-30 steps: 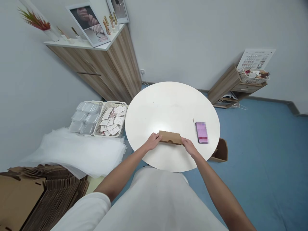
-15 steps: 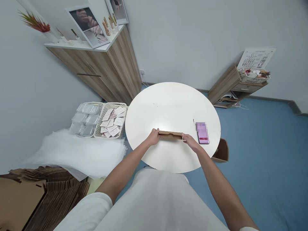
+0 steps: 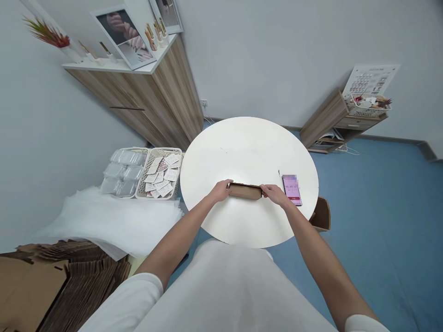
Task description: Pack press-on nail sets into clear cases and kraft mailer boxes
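A small brown cardboard box (image 3: pixel 245 191) is held between my two hands over the near half of the round white table (image 3: pixel 242 143). Its long inner or outer panel faces me, with a dark edge along the top. My left hand (image 3: pixel 221 190) grips the left end, thumb and fingers closed round it. At the opposite end, my right hand (image 3: pixel 272 192) pinches the corner of the cardboard. Just right of that hand, a phone (image 3: pixel 292 190) with a pink screen lies on the tabletop.
Left of the table stand a white basket of printed cards (image 3: pixel 161 177) and a basket of clear plastic packs (image 3: pixel 124 171). White foam sheets (image 3: pixel 114 221) and stacked flat cardboard (image 3: pixel 90 286) lie nearer me. An open brown carton (image 3: pixel 321 214) sits on the floor at right.
The box has tilted, so more of its long panel faces me. My right hand has closed on its right end. The view has shifted slightly.
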Demonstrator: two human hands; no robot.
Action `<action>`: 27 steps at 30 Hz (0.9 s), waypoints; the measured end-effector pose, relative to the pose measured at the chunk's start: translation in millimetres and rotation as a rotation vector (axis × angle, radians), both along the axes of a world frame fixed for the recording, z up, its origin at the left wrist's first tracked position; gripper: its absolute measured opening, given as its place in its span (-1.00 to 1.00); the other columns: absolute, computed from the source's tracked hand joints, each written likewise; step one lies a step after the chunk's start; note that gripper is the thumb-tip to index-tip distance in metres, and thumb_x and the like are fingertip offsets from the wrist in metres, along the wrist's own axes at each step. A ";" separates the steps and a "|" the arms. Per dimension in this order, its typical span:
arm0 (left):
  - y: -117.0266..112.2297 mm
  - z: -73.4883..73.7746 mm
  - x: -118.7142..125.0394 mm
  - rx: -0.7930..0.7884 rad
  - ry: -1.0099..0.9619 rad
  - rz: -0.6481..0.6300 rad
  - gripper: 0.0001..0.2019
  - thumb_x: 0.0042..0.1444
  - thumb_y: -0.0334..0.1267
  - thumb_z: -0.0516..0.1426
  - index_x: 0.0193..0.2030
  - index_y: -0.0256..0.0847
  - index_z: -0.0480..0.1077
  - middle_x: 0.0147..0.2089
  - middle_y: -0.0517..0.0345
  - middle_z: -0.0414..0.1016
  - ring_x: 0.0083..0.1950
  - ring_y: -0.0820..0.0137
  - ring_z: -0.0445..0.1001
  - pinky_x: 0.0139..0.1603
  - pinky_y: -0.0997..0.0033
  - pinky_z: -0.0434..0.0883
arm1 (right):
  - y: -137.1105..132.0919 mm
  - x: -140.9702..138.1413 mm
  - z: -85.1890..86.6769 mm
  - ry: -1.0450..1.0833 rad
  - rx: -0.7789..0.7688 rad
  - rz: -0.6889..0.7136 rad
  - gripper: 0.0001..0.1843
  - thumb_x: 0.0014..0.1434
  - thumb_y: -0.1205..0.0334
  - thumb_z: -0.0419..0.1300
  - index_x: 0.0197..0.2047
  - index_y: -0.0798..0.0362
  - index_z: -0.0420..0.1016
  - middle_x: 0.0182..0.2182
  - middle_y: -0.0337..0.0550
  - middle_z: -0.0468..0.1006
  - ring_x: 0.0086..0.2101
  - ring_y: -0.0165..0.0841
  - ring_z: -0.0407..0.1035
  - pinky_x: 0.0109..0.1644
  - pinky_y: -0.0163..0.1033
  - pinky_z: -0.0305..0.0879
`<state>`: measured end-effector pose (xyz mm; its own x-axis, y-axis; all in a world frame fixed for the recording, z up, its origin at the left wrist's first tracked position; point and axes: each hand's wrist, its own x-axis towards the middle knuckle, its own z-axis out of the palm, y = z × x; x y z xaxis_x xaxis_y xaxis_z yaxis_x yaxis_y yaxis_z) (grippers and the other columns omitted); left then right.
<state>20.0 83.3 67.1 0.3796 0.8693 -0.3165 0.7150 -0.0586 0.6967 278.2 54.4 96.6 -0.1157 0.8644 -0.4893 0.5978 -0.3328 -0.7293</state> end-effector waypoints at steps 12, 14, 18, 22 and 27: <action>0.4 -1.3 -3.1 0.014 -0.025 0.006 -0.62 -0.01 -0.33 0.00 0.00 -0.11 0.27 -0.38 0.21 0.34 -0.32 0.43 0.33 -0.32 0.48 0.28 | -0.1 -4.0 0.6 -0.105 -0.026 0.007 -0.47 0.03 -0.21 -0.15 -0.59 0.06 0.30 -0.48 -0.19 0.43 -0.48 -0.40 0.34 -0.40 -0.33 0.14; 0.3 -3.4 -3.7 0.026 -0.032 0.000 -0.62 -0.01 -0.32 0.00 0.00 -0.11 0.27 -0.38 0.22 0.33 -0.33 0.43 0.33 -0.31 0.48 0.28 | -1.9 -4.8 0.3 -0.117 -0.025 0.005 -0.47 0.04 -0.21 -0.16 -0.59 0.06 0.28 -0.47 -0.20 0.43 -0.49 -0.40 0.34 -0.40 -0.33 0.14; 0.7 -6.5 -3.9 0.039 -0.030 0.001 -0.61 -0.01 -0.32 0.00 0.01 -0.11 0.27 -0.36 0.20 0.34 -0.32 0.43 0.33 -0.30 0.47 0.29 | -5.3 -6.4 -0.4 -0.143 0.003 0.002 -0.48 0.06 -0.18 -0.18 -0.61 0.05 0.25 -0.53 -0.23 0.41 -0.51 -0.41 0.34 -0.41 -0.33 0.13; 0.6 -7.1 -3.4 0.046 -0.030 0.006 -0.61 0.00 -0.33 0.00 0.03 -0.13 0.27 -0.34 0.18 0.35 -0.29 0.42 0.34 -0.27 0.46 0.29 | -7.9 -7.9 -2.3 -0.111 0.012 -0.019 -0.49 0.06 -0.18 -0.17 -0.62 0.05 0.23 -0.57 -0.24 0.39 -0.54 -0.41 0.32 -0.42 -0.33 0.13; 0.8 -5.5 -4.8 0.001 -0.052 0.005 -0.60 -0.01 -0.30 0.03 0.03 -0.12 0.26 -0.34 0.19 0.35 -0.30 0.44 0.33 -0.28 0.48 0.28 | -9.4 -7.0 -7.5 -0.020 -0.003 -0.058 -0.50 0.04 -0.18 -0.14 -0.56 0.06 0.30 -0.54 -0.21 0.41 -0.52 -0.42 0.29 -0.42 -0.33 0.15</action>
<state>15.1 84.1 61.6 0.3914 0.8713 -0.2959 0.6779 -0.0556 0.7330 271.2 45.0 89.1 -0.0560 0.8679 -0.4937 0.5917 -0.3694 -0.7165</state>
